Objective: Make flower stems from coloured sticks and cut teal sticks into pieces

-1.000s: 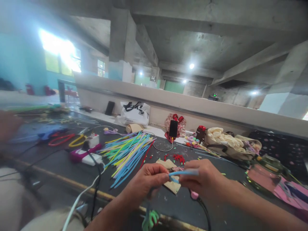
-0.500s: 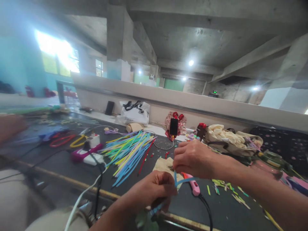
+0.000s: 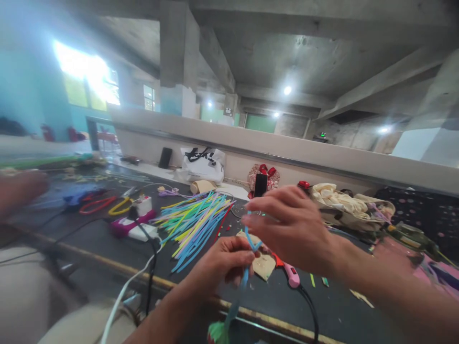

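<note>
A light-blue pipe cleaner is bent into a V between my hands. My left hand pinches it near the bend with thumb and fingers. Above and to the right, my right hand has its fingertips closed on the upper end. Below my left hand the blue stem runs down to a green piece, blurred, at the table's front edge. Beneath my hands lies a cream cloth, partly hidden. Beside it rests a pink hot glue gun with an orange-red front part.
A bundle of coloured pipe cleaners lies left of centre. Further left are a purple-and-white power strip, yellow-handled scissors and another person's blurred hand. Behind stand a phone and a white bag. Cut scraps lie right.
My right hand has moved up and turned, drawing the pipe cleaner's end upward. My left hand has risen slightly. The green piece now hangs lower and is more exposed.
</note>
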Tool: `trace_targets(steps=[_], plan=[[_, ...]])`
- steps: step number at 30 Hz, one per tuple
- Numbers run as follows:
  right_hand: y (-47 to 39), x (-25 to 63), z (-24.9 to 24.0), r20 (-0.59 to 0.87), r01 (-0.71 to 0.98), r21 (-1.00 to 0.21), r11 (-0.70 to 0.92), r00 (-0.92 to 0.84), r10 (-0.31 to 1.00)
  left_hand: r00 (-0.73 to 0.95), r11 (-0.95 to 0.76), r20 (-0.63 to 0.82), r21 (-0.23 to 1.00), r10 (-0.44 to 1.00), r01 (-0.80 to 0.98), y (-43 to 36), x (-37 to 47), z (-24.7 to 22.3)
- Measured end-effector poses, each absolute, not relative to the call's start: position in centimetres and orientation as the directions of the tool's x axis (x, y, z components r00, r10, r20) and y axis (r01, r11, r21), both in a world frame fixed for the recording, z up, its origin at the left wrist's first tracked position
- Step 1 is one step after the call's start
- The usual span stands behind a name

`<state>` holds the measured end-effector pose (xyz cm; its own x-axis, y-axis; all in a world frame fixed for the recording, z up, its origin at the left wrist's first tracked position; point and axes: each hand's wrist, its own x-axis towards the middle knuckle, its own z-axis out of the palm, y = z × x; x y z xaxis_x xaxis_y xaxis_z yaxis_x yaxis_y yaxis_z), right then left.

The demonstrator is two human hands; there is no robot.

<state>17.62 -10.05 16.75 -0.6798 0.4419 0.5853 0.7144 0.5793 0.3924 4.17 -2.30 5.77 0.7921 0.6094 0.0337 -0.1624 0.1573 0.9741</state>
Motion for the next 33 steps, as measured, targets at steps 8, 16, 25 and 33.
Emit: trace_targets(steps=[8,16,25,33], plan=[[-9.3,18.2,6.8,0.29,0.31,-0.91,0.276,-0.002,0.957,0.685,0.384,-0.006,0.832,0.729,-0.402,-1.8,4.4,5.9],[-7.5,15.2,5.1,0.246,0.033,-0.969,0.246,0.02,0.969,0.609,0.373,-0.006,0.795,0.793,-0.478,-1.7,4.6,5.4],[-8.3,14.5,4.9,0.325,0.263,-0.916,0.303,0.042,0.945,0.617,0.368,0.056,0.759,0.785,-0.537,-2.4,4.4,5.7],[-8.0,16.0,4.2,0.36,0.473,-0.831,0.292,0.058,0.931,0.595,0.276,0.024,0.87,0.803,-0.409,-2.0,4.6,5.7]])
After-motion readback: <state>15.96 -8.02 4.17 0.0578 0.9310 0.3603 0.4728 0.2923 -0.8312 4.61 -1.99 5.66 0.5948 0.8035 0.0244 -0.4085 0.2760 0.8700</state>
